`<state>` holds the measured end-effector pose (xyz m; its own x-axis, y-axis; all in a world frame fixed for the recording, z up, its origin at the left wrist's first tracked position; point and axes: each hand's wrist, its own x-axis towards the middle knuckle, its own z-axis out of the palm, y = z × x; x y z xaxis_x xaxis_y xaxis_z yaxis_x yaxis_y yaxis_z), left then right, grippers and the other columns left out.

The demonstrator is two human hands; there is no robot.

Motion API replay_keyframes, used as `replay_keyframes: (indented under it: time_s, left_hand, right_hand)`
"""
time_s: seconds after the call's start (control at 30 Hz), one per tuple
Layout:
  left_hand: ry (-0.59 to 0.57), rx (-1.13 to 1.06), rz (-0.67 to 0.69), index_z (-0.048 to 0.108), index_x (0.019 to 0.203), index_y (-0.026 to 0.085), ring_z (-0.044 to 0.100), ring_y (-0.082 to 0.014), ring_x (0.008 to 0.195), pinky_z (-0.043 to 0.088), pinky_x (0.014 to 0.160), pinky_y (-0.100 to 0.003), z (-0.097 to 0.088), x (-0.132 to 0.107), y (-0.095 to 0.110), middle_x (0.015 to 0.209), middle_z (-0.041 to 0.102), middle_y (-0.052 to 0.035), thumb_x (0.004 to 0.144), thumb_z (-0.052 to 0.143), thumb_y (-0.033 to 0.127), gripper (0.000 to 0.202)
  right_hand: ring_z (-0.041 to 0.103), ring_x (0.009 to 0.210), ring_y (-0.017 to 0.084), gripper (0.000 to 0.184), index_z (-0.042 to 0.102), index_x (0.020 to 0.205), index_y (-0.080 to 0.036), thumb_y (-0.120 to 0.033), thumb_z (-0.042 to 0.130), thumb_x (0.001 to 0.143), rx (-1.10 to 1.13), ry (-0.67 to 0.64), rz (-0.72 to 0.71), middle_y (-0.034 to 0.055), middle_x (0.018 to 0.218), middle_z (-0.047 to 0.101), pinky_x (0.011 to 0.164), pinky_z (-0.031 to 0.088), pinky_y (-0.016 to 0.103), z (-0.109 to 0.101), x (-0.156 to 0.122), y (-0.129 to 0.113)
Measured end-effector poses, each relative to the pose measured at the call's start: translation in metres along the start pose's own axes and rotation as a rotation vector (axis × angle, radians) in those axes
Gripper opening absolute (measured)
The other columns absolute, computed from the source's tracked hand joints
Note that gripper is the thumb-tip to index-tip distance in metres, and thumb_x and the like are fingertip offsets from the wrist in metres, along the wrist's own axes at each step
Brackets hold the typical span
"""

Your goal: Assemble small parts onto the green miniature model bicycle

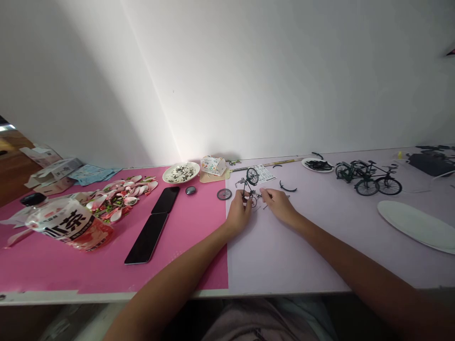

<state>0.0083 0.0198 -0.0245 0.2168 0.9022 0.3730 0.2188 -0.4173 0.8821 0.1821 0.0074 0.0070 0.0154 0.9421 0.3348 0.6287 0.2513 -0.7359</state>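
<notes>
A small dark model bicycle [248, 185] is held up at the centre of the table, one spoked wheel [252, 176] raised at its top. My left hand [239, 211] is closed around its frame from the left. From the right, my right hand [278, 204] has its fingers pinched close to the bicycle's lower part; what they hold, if anything, is too small to make out. A loose spoked wheel [224, 194] lies flat left of the bicycle. To the right is a curved black piece [287, 187]. Behind the bicycle lies a printed sheet [265, 173].
Several model bicycles [378, 185] stand at right, near a plate of black parts [317, 165] and a white oval plate [415, 222]. On the pink left side are a folding phone [147, 237], a bowl of small pieces [181, 173], pink spoons [122, 192] and a drink bottle [71, 222].
</notes>
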Motion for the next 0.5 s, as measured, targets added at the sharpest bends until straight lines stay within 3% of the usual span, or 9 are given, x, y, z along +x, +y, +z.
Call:
replay_keyframes:
  time_s: [0.33, 0.5]
  left_hand:
    - [0.014, -0.001, 0.003, 0.044, 0.108, 0.022, 0.066, -0.0162, 0.088, 0.051, 0.070, -0.027, -0.0003, 0.0000, -0.0006, 0.100, 0.065, -0.0057, 0.099, 0.053, 0.028, 0.015]
    - [0.001, 0.020, 0.012, 0.043, 0.108, 0.021, 0.066, -0.0160, 0.087, 0.051, 0.070, -0.027, -0.0002, 0.0000, -0.0014, 0.099, 0.065, -0.0055, 0.100, 0.051, 0.027, 0.013]
  right_hand:
    - [0.043, 0.058, 0.016, 0.047, 0.039, 0.064, -0.024, -0.057, 0.047, 0.095, 0.022, 0.043, -0.070, -0.0020, 0.058, 0.047, 0.057, 0.034, 0.029, 0.0023, -0.0028, -0.0055]
    - [0.045, 0.054, 0.017, 0.054, 0.044, 0.063, -0.024, -0.060, 0.031, 0.100, 0.017, -0.007, 0.035, -0.0005, 0.055, 0.048, 0.056, 0.033, 0.030, 0.0017, -0.0020, -0.0037]
